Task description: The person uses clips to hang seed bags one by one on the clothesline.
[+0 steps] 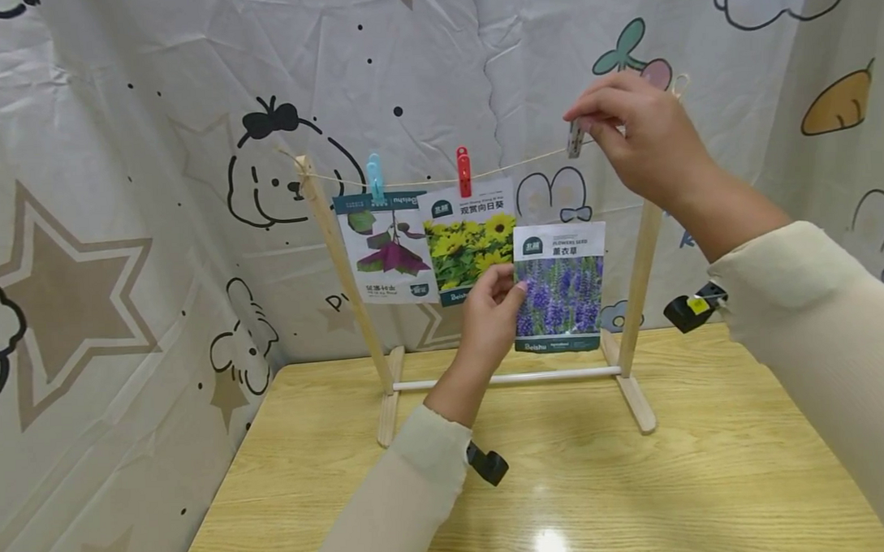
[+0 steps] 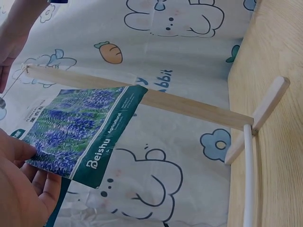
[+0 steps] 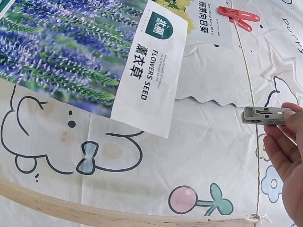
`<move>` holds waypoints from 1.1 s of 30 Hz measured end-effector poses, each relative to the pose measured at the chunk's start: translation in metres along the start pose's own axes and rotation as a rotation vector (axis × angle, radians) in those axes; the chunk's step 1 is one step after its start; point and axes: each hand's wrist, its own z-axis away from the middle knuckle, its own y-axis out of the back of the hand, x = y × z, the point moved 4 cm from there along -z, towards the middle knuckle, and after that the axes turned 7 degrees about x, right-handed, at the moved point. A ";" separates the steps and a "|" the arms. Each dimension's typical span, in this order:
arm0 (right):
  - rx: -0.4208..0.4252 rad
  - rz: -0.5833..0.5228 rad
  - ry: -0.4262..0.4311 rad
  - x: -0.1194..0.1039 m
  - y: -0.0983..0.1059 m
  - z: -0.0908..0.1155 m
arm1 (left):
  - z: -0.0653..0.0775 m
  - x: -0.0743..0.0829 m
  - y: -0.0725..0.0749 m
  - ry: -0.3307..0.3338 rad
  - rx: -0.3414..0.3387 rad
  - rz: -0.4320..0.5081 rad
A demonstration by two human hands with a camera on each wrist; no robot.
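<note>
My left hand (image 1: 491, 311) pinches the left edge of a lavender seed packet (image 1: 559, 292), its purple flower picture facing me, below the string. At the string (image 1: 533, 158), my right hand (image 1: 637, 131) pinches a grey clothespin (image 3: 265, 115) between thumb and fingers. In the right wrist view the clothespin overlaps the string, apart from the lavender packet. Left of it, a sunflower seed packet (image 1: 469, 226) hangs from a red clothespin (image 1: 463, 171). Beside that, a packet with a purple-red plant (image 1: 390, 257) hangs upside down from a blue clothespin (image 1: 375, 178).
The string runs between two wooden posts (image 1: 641, 277) on flat feet (image 1: 636, 399), joined low down by a white rod (image 1: 555, 375). The stand is on a wood-grain table (image 1: 566, 483). A cartoon-printed curtain (image 1: 420, 57) hangs behind and to the left.
</note>
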 end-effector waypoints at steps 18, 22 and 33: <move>-0.062 -0.032 -0.007 0.000 -0.008 0.005 | -0.002 0.005 0.000 0.006 0.025 0.033; -0.076 -0.041 0.000 -0.001 -0.009 0.006 | -0.003 0.005 0.000 -0.002 0.029 0.030; -0.087 -0.047 0.023 -0.004 -0.012 0.010 | -0.006 0.010 0.000 -0.023 0.033 0.035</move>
